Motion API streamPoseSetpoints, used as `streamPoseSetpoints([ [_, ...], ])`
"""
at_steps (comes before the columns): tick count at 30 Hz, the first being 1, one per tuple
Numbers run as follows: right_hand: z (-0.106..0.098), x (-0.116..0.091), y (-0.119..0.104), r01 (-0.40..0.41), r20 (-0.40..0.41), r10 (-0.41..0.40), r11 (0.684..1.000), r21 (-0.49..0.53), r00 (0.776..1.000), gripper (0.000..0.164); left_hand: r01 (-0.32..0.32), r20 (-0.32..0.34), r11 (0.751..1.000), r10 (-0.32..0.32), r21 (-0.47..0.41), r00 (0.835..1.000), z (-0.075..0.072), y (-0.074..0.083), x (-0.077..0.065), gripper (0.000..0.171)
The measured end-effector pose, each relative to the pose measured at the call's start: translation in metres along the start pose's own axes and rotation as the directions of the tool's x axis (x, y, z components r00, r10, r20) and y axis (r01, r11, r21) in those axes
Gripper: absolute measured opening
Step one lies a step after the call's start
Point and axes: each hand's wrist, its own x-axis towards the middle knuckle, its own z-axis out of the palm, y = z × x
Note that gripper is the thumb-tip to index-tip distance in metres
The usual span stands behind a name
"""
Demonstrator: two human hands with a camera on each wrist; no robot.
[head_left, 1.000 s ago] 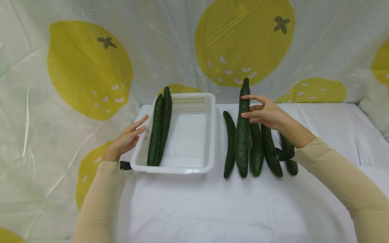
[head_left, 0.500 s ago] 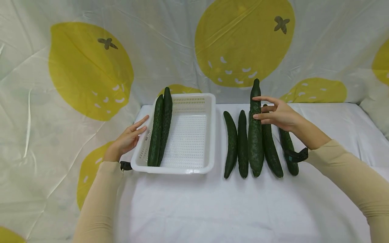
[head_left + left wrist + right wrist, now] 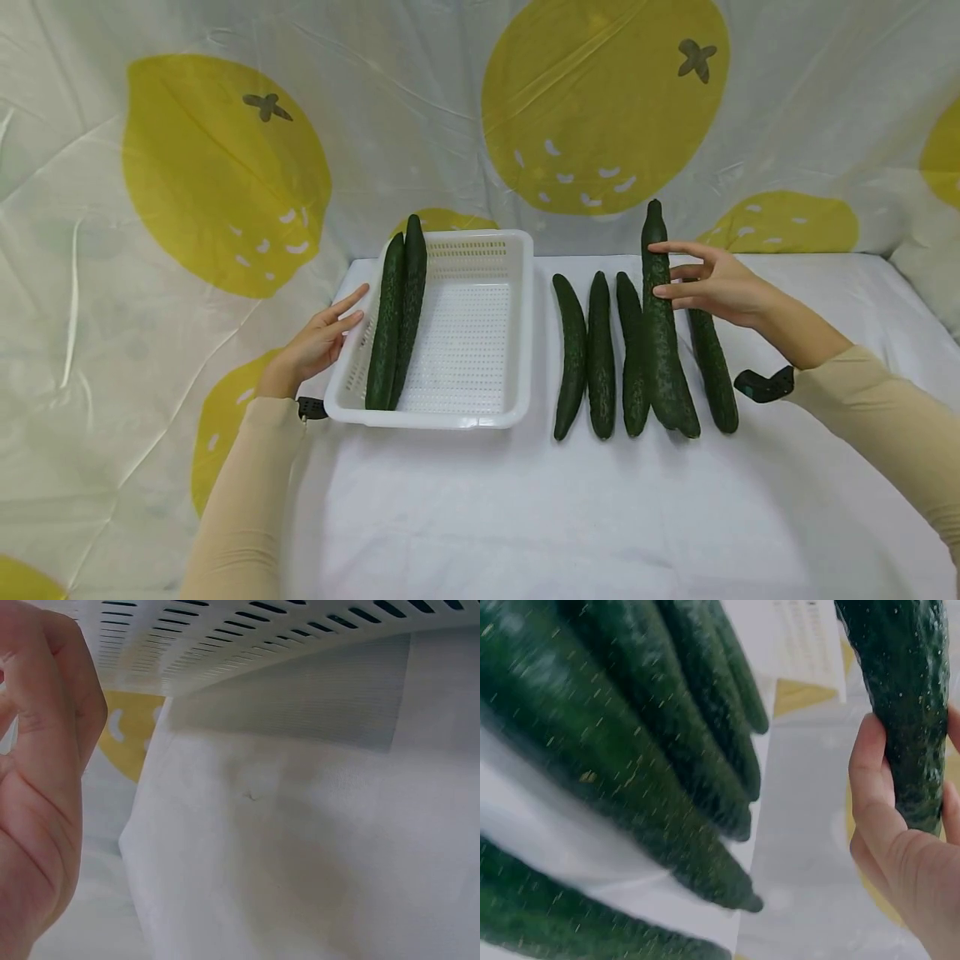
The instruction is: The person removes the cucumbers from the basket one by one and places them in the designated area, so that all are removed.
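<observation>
My right hand (image 3: 716, 283) pinches a long dark green cucumber (image 3: 658, 325) near its far end, thumb on one side and fingers on the other. This cucumber stands tilted, its far end raised, above another one that it mostly covers. In the right wrist view the held cucumber (image 3: 911, 697) is apart from the row. At the left, my left hand (image 3: 311, 342) touches the left rim of a white plastic basket (image 3: 521, 333) with its fingertips. Two cucumbers (image 3: 384, 333) lean side by side along the basket's left wall.
More cucumbers lie side by side on the white cloth right of the basket, such as a curved one (image 3: 570, 358) nearest it and a straight one (image 3: 712, 367) at the far right. A lemon-print sheet (image 3: 420, 100) hangs behind the table.
My right hand has carried the held cucumber rightward along the row, from above the second cucumber, past the third, to above the fourth. The left hand and basket stay in place.
</observation>
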Motion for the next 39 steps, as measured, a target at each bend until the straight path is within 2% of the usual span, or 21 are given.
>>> streamPoseSetpoints([
  [17,-0.043,-0.017,0.024,-0.024,0.045,0.028,0.997,-0.075,0.999,0.071,0.003,-0.017,1.000,-0.003,0.017,1.000,0.001,0.001,0.000,0.057],
  [39,-0.104,-0.042,0.055,-0.039,0.041,0.044,0.993,-0.114,0.998,0.072,0.014,-0.012,1.000,-0.014,0.006,1.000,0.000,0.002,-0.001,0.058],
])
